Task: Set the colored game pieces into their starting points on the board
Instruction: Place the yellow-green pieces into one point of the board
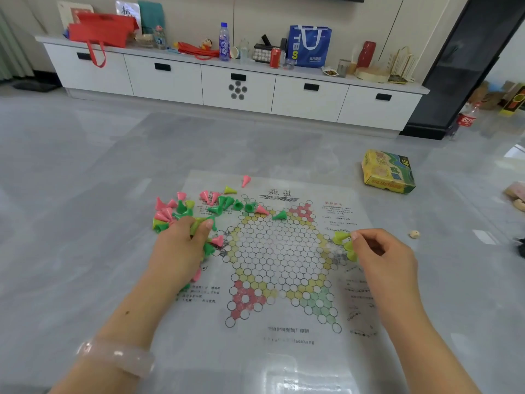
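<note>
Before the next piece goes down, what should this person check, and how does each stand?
1. Right hand holds a yellow-green piece: ok.
2. That piece is over the board's right point: ok.
3. Pieces already there stand upright: cannot tell.
4. Left hand grips more pieces from the loose pile: ok.
5. Stray pieces are off the playing circles: not ok, a green piece lies on them.
6. Board sheet lies flat: ok.

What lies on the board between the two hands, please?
In the head view, the stretch between the left hand and right hand is only the board itself: its central field of white circles, with no pieces on it.
</note>
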`<state>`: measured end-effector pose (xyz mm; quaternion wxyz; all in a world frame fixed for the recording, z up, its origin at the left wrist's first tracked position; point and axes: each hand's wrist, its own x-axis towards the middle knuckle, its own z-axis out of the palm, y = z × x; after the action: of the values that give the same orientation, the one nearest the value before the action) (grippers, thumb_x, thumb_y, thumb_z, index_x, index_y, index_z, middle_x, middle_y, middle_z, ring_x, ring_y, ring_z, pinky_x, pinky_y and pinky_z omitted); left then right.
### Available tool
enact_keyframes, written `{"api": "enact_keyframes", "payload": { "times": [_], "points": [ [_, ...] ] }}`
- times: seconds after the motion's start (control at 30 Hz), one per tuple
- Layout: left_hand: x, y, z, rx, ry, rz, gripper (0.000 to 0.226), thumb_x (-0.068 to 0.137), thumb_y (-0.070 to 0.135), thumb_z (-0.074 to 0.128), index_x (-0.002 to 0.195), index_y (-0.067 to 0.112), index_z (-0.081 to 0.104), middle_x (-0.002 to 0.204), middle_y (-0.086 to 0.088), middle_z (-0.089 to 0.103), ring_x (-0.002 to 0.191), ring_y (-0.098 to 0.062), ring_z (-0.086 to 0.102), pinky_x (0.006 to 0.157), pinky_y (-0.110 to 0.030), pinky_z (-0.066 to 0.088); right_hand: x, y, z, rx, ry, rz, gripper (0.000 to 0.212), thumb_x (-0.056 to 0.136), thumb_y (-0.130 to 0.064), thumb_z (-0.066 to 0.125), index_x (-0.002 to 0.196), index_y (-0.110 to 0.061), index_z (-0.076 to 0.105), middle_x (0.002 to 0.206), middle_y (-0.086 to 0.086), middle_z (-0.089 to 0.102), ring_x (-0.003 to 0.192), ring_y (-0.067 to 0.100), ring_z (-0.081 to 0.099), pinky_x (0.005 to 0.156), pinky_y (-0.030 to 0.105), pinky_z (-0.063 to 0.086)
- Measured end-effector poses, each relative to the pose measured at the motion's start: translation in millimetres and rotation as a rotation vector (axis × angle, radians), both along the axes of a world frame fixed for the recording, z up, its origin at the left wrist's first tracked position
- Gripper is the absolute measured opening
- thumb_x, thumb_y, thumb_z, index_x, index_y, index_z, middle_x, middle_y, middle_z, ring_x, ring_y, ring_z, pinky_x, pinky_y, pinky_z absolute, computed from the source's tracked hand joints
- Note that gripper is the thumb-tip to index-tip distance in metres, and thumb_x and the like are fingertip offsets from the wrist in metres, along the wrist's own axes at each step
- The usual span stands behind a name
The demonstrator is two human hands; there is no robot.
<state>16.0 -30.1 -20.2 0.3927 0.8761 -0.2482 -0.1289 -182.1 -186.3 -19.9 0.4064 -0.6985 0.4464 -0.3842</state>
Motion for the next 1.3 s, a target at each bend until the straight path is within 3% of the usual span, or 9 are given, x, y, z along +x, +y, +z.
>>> {"api": "enact_keyframes", "payload": {
  "times": [0.17,0.3,0.47,0.63,0.7,0.87,1.03,1.13,1.3],
  "points": [
    [1.5,4.1,1.4,-0.033,0.054,0.070,0.038,0.095,0.036,0.036,0.070,0.008,0.044,0.060,-0.005,0.048,0.051,-0.022,0.049,0.053,-0.034,0.049,1.2,1.6,1.2,0.010,0.000,0.007,0.020,0.086,-0.014,0.060,0.071,-0.028,0.063,0.074,-0.013,0.063,0.069,0.001,0.056,0.064,0.016,0.040],
    [-2.0,2.0,8.0,-0.392,0.586,0.083,0.035,0.096,0.030,0.039,0.070,0.008,0.044,0.052,0.000,0.038,0.036,-0.010,0.029,0.030,-0.016,0.027,-0.9,1.3,3.9,0.010,-0.014,-0.006,0.021,0.086,-0.013,0.059,0.071,-0.028,0.063,0.075,-0.012,0.064,0.070,0.001,0.056,0.063,0.015,0.040],
    [-9.7,0.4,17.8,-0.806,1.152,0.025,0.020,0.081,0.014,0.041,0.062,0.012,0.036,0.047,0.000,0.040,0.031,-0.006,0.027,0.032,-0.015,0.017,-7.1,-5.3,7.4,0.005,-0.049,-0.041,0.017,0.085,-0.014,0.060,0.073,-0.025,0.064,0.074,-0.010,0.064,0.070,0.004,0.057,0.064,0.015,0.041],
    [-12.9,2.5,14.6,-0.904,1.381,0.024,0.020,0.039,0.009,0.060,0.053,0.008,0.047,0.051,-0.001,0.041,0.032,-0.008,0.031,0.029,-0.016,0.021,-5.0,-13.6,4.7,0.026,-0.015,-0.046,0.015,0.085,-0.014,0.060,0.076,-0.025,0.064,0.077,-0.012,0.064,0.074,0.001,0.058,0.065,0.014,0.041],
    [-13.4,1.6,15.4,-0.887,1.385,0.031,0.017,0.043,0.011,0.061,0.055,0.007,0.050,0.052,-0.002,0.042,0.033,-0.009,0.033,0.030,-0.014,0.024,-3.2,-17.8,2.8,0.028,0.037,-0.041,0.014,0.085,-0.014,0.060,0.076,-0.024,0.064,0.077,-0.010,0.065,0.073,0.002,0.058,0.064,0.016,0.041],
    [-11.5,-3.3,8.8,-0.674,1.205,0.077,0.023,0.089,0.023,0.045,0.071,0.008,0.048,0.052,-0.003,0.047,0.034,-0.008,0.037,0.031,-0.011,0.029,3.2,-24.2,-0.2,-0.128,0.334,0.068,0.011,0.084,-0.016,0.060,0.075,-0.018,0.067,0.081,-0.004,0.063,0.079,0.016,0.061,0.071,0.024,0.047],
    [-17.2,-6.5,9.3,-0.515,0.975,-0.044,0.020,0.090,0.014,0.050,0.071,0.007,0.047,0.059,-0.005,0.045,0.031,-0.003,0.030,0.028,-0.009,0.022,7.4,-30.1,3.6,-0.342,0.587,0.102,0.013,0.086,-0.019,0.058,0.079,-0.018,0.069,0.074,-0.010,0.047,0.086,0.017,0.051,0.059,0.022,0.034],
    [-20.9,-5.5,8.5,-0.430,0.841,-0.114,0.018,0.092,0.013,0.046,0.077,0.004,0.050,0.063,-0.007,0.050,0.033,-0.004,0.030,0.030,-0.011,0.021,8.3,-33.2,2.8,-0.378,0.645,0.088,0.015,0.087,-0.019,0.057,0.083,-0.016,0.070,0.081,-0.004,0.051,0.089,0.018,0.050,0.063,0.027,0.038],
    [-28.1,-5.9,7.5,-0.191,0.408,-0.140,0.023,0.094,0.019,0.042,0.082,0.017,0.062,0.072,-0.003,0.060,0.045,-0.010,0.036,0.046,-0.020,0.030,8.1,-34.6,-0.3,-0.372,0.668,0.089,0.015,0.087,-0.019,0.056,0.082,-0.015,0.070,0.082,-0.005,0.051,0.091,0.017,0.050,0.063,0.027,0.038]
  ]
}}
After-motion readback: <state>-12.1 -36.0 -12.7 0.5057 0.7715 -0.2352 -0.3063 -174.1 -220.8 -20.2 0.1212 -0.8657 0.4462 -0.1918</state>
